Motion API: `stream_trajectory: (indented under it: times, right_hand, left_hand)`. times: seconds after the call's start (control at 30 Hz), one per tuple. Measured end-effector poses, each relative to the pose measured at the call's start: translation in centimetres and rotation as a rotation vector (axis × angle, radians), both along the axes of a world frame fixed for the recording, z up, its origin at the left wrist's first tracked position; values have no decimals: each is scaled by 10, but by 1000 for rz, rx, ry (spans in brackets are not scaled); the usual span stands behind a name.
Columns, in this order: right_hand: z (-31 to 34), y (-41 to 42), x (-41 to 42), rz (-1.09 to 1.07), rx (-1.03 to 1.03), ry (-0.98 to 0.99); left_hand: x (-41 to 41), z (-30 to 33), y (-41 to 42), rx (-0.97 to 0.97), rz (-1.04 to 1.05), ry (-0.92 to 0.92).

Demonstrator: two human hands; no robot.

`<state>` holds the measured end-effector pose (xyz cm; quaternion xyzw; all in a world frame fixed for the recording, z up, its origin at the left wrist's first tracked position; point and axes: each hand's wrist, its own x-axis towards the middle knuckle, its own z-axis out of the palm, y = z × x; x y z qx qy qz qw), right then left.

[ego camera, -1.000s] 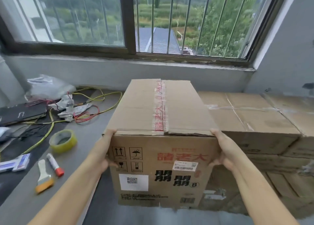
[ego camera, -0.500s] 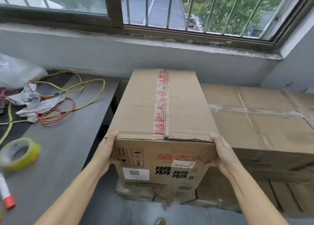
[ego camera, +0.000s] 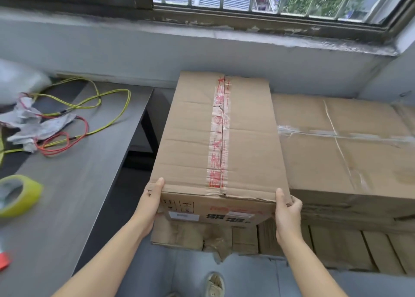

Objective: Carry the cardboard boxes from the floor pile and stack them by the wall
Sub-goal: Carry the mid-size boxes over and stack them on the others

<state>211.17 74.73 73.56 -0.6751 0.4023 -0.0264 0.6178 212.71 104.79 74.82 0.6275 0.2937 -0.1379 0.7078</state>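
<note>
At six o'clock our left hand (ego camera: 151,203) and right hand (ego camera: 288,213) grip the box (ego camera: 215,139); stack (ego camera: 343,153) touching at three, desk (ego camera: 74,184) at nine.

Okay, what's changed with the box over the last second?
The red-taped cardboard box has come down onto the crumpled box below, beside the wide box. Left hand and right hand still grip its near corners. The tape roll stayed put.
</note>
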Motion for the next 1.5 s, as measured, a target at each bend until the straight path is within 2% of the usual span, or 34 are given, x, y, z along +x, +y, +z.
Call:
stream_trajectory:
  times: [0.27,0.47,0.57,0.7,1.0,1.23,1.33,1.5]
  right_hand:
    - [9,-8,-11,121,3,30]
    - [8,-18,-73,6,75,70]
    - [4,-19,-123,-76,96,112]
    - [10,-7,-200,-248,80,68]
    - [42,34,-398,-620,-112,11]
    - [50,86,-554,-990,-238,97]
    - [53,111,-610,-1147,-235,82]
    - [58,146,-701,-1339,-253,23]
  left_hand:
    - [-7,14,6,93,-28,86]
    - [-28,31,21,161,-162,47]
    - [-44,33,34,219,-308,75]
    - [-58,35,41,258,-565,93]
    - [-103,62,-49,299,-1212,-167]
    - [-195,78,-139,298,-1643,-412]
    - [-248,82,-167,247,-1772,-514]
    - [-355,86,-207,155,-1944,-585]
